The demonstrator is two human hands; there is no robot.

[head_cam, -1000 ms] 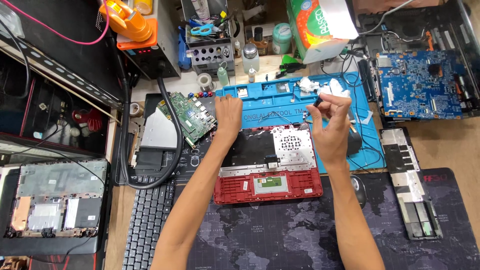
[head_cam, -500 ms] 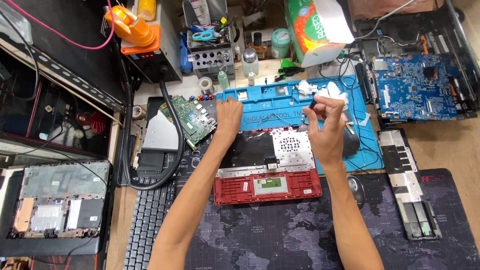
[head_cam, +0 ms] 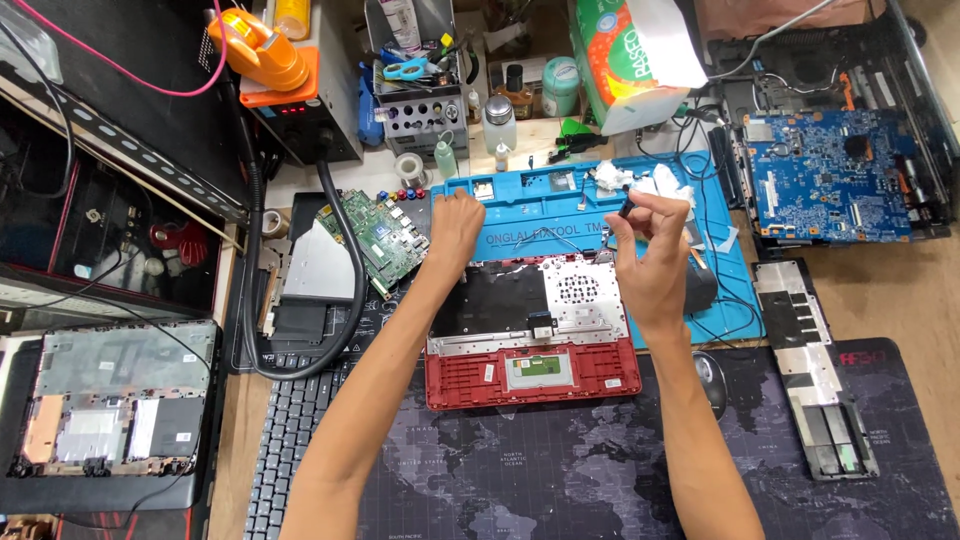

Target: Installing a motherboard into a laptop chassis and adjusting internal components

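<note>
Red laptop shell lies opened, underside up, on the desk mat, both hands working at its far edge.

Nearest, the shell's red frame sits between the forearms. Beyond it, the left hand presses down on the top left corner, fingers together and flat, holding nothing. The right hand hovers above the top right, fingers pinched on a small dark part. Farther back lies the blue repair mat. Judged step: handling a small part; placing it calls for a steady shell.
</note>
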